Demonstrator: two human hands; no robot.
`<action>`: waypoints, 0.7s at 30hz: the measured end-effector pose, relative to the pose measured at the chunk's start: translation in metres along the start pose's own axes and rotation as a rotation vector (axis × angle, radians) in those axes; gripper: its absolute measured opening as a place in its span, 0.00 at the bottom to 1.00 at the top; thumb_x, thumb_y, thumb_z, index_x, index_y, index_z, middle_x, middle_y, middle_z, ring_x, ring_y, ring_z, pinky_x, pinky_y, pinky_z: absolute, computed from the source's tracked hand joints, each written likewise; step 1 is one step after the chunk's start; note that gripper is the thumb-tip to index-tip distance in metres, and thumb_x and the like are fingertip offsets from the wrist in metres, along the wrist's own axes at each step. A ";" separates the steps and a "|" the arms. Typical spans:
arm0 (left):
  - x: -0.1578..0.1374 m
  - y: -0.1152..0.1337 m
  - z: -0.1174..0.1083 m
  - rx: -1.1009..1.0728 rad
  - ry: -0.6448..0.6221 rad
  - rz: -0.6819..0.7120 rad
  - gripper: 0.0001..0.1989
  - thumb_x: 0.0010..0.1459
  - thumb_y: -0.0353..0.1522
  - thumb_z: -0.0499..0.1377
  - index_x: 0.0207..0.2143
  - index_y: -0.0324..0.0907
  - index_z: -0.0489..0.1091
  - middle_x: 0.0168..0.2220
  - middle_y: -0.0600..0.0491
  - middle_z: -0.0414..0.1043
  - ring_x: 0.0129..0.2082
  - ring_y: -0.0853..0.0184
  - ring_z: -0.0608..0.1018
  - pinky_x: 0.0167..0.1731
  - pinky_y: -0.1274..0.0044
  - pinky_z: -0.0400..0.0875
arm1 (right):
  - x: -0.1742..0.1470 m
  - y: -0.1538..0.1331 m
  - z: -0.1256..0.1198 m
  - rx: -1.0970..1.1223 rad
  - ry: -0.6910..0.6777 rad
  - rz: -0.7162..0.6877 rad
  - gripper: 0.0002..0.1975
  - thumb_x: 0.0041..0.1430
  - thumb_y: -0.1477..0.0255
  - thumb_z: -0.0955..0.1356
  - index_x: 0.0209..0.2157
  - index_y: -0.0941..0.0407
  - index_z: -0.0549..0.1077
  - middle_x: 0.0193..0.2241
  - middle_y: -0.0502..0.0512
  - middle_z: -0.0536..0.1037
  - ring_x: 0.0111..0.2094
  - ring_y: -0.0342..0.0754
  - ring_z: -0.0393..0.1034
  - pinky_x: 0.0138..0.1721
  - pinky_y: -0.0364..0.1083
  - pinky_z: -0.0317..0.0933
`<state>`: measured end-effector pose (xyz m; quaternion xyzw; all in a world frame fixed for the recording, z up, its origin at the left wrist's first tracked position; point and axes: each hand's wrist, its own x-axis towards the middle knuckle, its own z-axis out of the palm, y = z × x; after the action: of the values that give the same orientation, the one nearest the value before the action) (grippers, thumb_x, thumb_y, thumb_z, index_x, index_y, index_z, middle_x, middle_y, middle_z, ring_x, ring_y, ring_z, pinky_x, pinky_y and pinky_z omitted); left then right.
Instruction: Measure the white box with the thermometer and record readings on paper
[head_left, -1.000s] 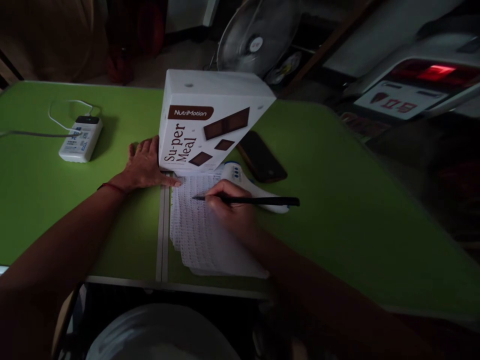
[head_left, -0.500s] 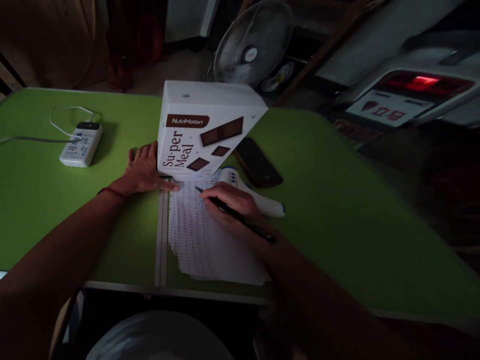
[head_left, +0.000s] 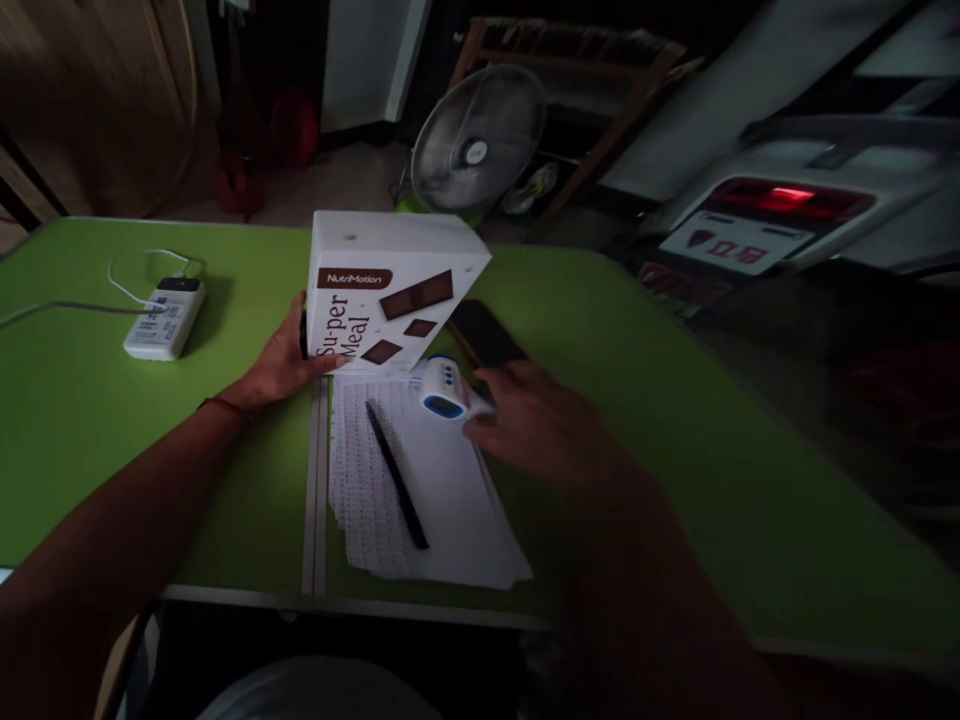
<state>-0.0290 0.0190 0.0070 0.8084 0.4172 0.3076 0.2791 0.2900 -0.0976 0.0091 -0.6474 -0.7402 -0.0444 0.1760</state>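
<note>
My left hand grips the white NutriMotion box at its left side, thumb on the front face and fingers behind. The box stands upright at the top end of a stack of handwritten paper sheets. On the sheets lies a black pen, slanting and touched by neither hand. My right hand, blurred by motion, is around the handle of a white and blue infrared thermometer; the palm hides much of the handle. Behind that hand is a dark phone, partly covered.
A white power bank with cables lies at the left on the green table. Beyond the far edge stand a fan and, at the right, a vehicle's rear with a red light. A metal seam crosses the tabletop.
My right hand has put the pen down on the sheets and moved right onto the thermometer. My left hand has gone from lying flat beside the box to holding its side.
</note>
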 end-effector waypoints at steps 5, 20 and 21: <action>-0.001 0.004 -0.004 -0.213 0.030 -0.093 0.52 0.49 0.61 0.71 0.67 0.44 0.63 0.68 0.36 0.75 0.66 0.40 0.79 0.63 0.49 0.80 | 0.003 0.012 0.012 0.071 -0.085 0.067 0.10 0.47 0.75 0.77 0.31 0.51 0.76 0.30 0.56 0.79 0.30 0.54 0.72 0.30 0.48 0.56; -0.013 0.017 0.005 -0.417 0.076 -0.171 0.43 0.49 0.56 0.78 0.57 0.40 0.70 0.59 0.35 0.82 0.58 0.39 0.83 0.59 0.45 0.80 | -0.010 -0.086 0.003 1.378 0.112 0.041 0.13 0.65 0.55 0.74 0.37 0.50 0.77 0.31 0.51 0.81 0.31 0.49 0.76 0.34 0.52 0.76; -0.014 0.017 0.005 -0.386 0.068 -0.153 0.43 0.49 0.56 0.78 0.58 0.41 0.70 0.58 0.36 0.82 0.58 0.40 0.84 0.58 0.45 0.80 | -0.010 -0.087 0.007 1.402 0.066 0.053 0.15 0.66 0.53 0.74 0.36 0.50 0.77 0.30 0.51 0.80 0.30 0.49 0.76 0.33 0.52 0.76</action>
<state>-0.0235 -0.0022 0.0122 0.6950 0.4198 0.3867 0.4373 0.2046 -0.1186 0.0136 -0.3975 -0.5726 0.4280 0.5753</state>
